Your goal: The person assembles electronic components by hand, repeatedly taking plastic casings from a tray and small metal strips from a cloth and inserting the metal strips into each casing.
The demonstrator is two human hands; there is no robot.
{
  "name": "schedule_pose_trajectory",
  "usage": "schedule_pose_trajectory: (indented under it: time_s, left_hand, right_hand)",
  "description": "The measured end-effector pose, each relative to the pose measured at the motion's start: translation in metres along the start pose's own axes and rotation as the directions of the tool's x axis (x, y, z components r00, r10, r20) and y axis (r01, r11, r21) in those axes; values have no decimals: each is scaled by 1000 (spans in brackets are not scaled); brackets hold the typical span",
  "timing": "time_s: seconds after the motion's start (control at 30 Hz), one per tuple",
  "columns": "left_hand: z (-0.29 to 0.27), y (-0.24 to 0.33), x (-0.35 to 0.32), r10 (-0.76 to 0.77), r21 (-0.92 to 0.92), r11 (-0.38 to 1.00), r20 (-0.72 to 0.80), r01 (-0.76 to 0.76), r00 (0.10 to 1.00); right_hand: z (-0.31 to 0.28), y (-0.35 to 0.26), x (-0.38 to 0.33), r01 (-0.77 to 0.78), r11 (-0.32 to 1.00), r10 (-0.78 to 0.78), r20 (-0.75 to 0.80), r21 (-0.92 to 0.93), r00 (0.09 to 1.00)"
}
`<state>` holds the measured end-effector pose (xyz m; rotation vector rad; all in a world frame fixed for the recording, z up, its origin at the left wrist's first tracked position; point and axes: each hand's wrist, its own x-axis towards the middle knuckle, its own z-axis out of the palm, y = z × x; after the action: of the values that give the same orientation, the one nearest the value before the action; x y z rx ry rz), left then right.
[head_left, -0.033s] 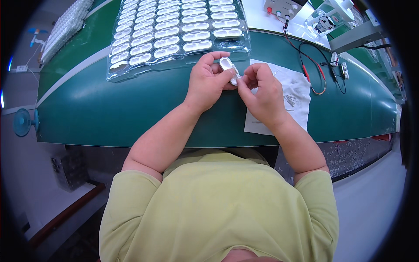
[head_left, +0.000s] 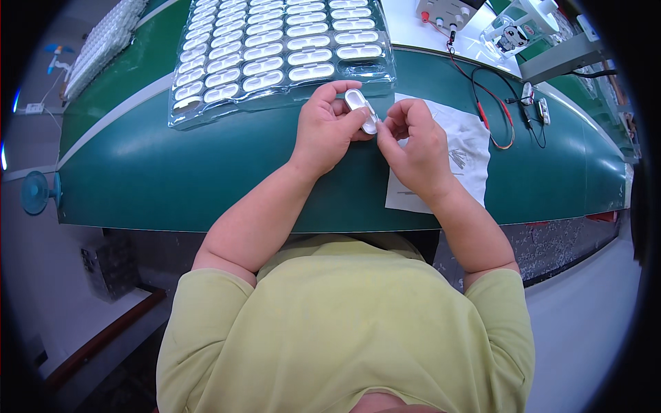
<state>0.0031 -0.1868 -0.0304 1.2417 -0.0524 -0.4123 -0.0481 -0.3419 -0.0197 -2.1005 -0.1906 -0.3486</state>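
My left hand [head_left: 322, 134] is closed round a white oval case shell [head_left: 356, 100], which looks like the lower half of an earbud case. It is tilted above the green table, its hollowed face up. My right hand [head_left: 418, 148] is closed in a pinch at the shell's right edge, its thumb and forefinger at the rim. What lies between those fingertips is too small to make out. Beneath and beside the right hand lies a white cloth [head_left: 475, 168] with several thin grey metal strips or pins [head_left: 456, 159] on it.
Beyond my hands, a clear plastic tray [head_left: 361, 71] holds rows of similar white shells. At the back right stand a power supply [head_left: 447, 9] with red and black leads [head_left: 483, 114], two small white devices [head_left: 544, 111] and a grey metal arm [head_left: 568, 51]. A blue fan [head_left: 36, 193] is at left.
My right fingertips have shifted very slightly right along the shell's edge. The shell has turned a little in my left hand.
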Motion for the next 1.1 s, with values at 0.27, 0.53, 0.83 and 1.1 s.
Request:
schedule_pose_trajectory:
  time_s: [0.27,0.53,0.83,1.1]
  left_hand:
    - [-16,17,-1,-71,-164,983,104,87,992]
    - [-10,17,-7,-25,-229,967,353,112,935]
    - [-11,23,-7,-57,-342,915,410,212,910]
    - [-18,23,-6,-14,-416,888,401,196,916]
  right_hand:
    - [-14,11,10,-314,847,291,121,429,949]
    - [-16,15,15,-460,357,365,332,813,870]
    - [-26,26,15,-525,49,47,524,849,851]
    - [-26,32,16,-575,-78,-316,527,814,789]
